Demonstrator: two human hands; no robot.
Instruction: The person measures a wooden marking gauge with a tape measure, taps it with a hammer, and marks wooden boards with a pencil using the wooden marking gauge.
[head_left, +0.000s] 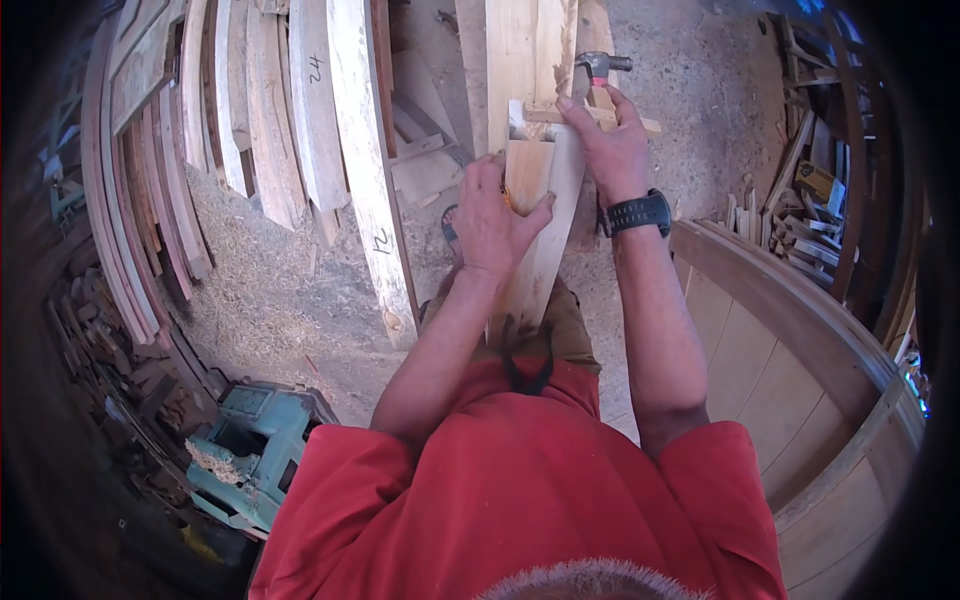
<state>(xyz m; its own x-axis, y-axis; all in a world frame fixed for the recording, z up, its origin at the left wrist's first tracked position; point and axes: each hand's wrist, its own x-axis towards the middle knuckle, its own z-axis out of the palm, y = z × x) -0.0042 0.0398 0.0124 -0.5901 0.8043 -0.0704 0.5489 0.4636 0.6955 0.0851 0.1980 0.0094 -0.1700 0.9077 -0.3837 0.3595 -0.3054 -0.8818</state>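
A long pale wooden board (545, 225) runs away from my body at the middle. My left hand (497, 220) is closed around its left side, the thumb lying over the top. A small yellow-orange thing, mostly hidden, shows beside that hand's fingers. Farther along, my right hand (612, 150) pinches a short wooden strip (545, 114) laid crosswise over the boards, with the thumb on top. Just beyond the right fingers rests a claw hammer (603, 64) with a dark head and some red below it. A dark watch (638, 214) is on my right wrist.
Long planks (365, 170) stand in a row to the left. A green machine (255, 440) sits at the lower left, near wood shavings (250, 310) on the floor. Panelled wooden work (770, 370) is close to my right arm. Scrap wood (805, 240) is piled at the far right.
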